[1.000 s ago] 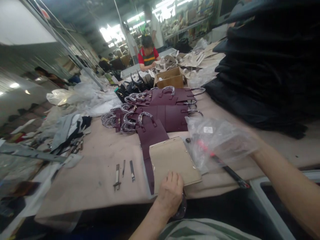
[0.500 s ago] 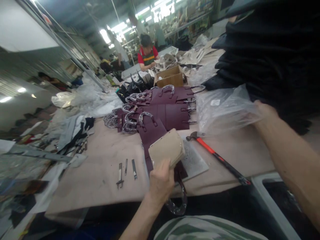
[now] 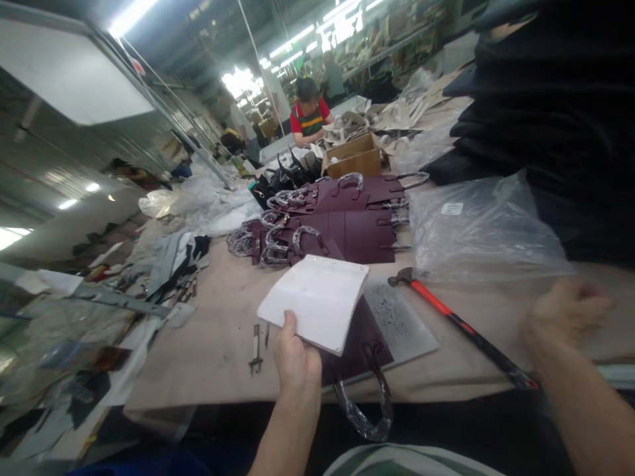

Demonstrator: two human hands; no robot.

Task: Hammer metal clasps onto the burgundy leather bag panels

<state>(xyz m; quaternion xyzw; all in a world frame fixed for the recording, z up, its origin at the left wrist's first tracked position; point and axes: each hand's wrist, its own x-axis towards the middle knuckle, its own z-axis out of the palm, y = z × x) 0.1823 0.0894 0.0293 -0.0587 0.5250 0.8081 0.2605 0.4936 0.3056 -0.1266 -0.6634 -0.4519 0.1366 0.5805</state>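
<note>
My left hand (image 3: 294,357) grips the near edge of a pale card panel (image 3: 317,301) and holds it up, white side showing, above a maroon leather bag piece (image 3: 364,334) whose plastic-wrapped handle (image 3: 370,413) hangs over the table's front edge. My right hand (image 3: 565,317) is blurred near the front right of the table, just in front of a clear plastic bag (image 3: 483,228) lying there; its fingers look curled, with nothing visible in them. A hammer with a red and black handle (image 3: 461,324) lies between my hands, next to a grey metal plate (image 3: 397,320).
Stacked maroon bag pieces with wrapped handles (image 3: 342,228) lie mid-table. Small metal punches (image 3: 256,347) rest left of my hand. A tall pile of black material (image 3: 560,119) fills the right. A cardboard box (image 3: 354,155) and a seated person in red (image 3: 310,119) are at the far end.
My left hand has lifted the card panel and turned it over to its white side. My right hand set the plastic bag down on the table and drew back toward me.
</note>
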